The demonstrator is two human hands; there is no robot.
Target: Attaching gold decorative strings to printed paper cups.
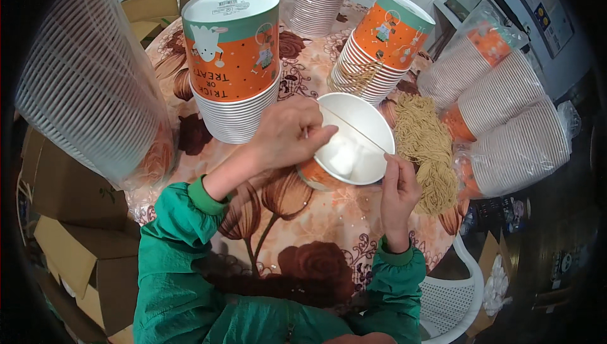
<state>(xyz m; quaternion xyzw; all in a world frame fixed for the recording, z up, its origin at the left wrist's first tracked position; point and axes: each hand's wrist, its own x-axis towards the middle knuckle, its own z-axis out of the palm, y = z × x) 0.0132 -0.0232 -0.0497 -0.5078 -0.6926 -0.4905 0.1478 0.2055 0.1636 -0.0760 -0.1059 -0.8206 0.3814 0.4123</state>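
An orange paper bucket (374,122) with a white inside stands mouth up on the table, tilted slightly toward me. A thin tan cord (353,127) runs straight across its mouth from rim to rim. At the left rim my left hand (292,130) is closed, thumb over the opening, by one end of the cord; its fingertips are partly hidden. My right hand (400,191) pinches the other end at the right rim. A large tangled bundle of tan cords (425,151) lies just right of the bucket.
Behind stand two upside-down bucket stacks, one at left (234,59) and one at right (392,34), the latter draped with cords. Plastic-wrapped bucket stacks (506,91) lie at the right; a tall wrapped stack (88,78) leans at the left. Cardboard boxes (82,243) and a white chair (452,300) flank the table.
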